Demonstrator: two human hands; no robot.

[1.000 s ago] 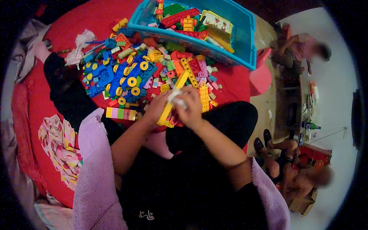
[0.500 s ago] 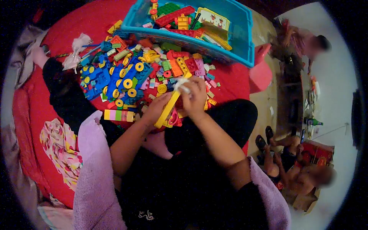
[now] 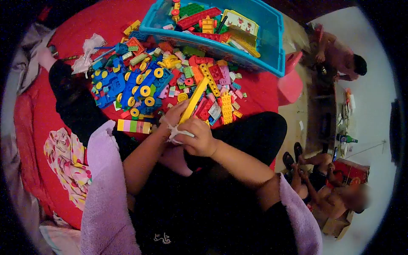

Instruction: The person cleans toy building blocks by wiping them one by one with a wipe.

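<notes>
A long yellow toy bar [image 3: 195, 100] slants upward between my hands, over the pile of bricks. My left hand [image 3: 173, 115] is closed round its left side near the lower end. With my right hand [image 3: 199, 137] I press a crumpled white cloth or wipe [image 3: 177, 134] at the bar's bottom end. My fingers hide that end. Just beyond the hands lie a yellow studded brick [image 3: 227, 108] and a yellow strip with holes [image 3: 207, 76]. Left of my left hand is a row of joined coloured bricks [image 3: 134, 126].
Blue wheeled toy pieces [image 3: 138, 87] and many loose bricks cover the red sheet [image 3: 114, 19]. A blue bin [image 3: 212, 46] holding more pieces stands behind them. A pink stool [image 3: 290, 83] is at the right. Two other people sit farther right. A patterned cloth [image 3: 68, 165] lies left.
My right hand and the white cloth have slid down the yellow bar, from its upper part to its lower end. The yellow studded brick has come into view. The view has shifted slightly.
</notes>
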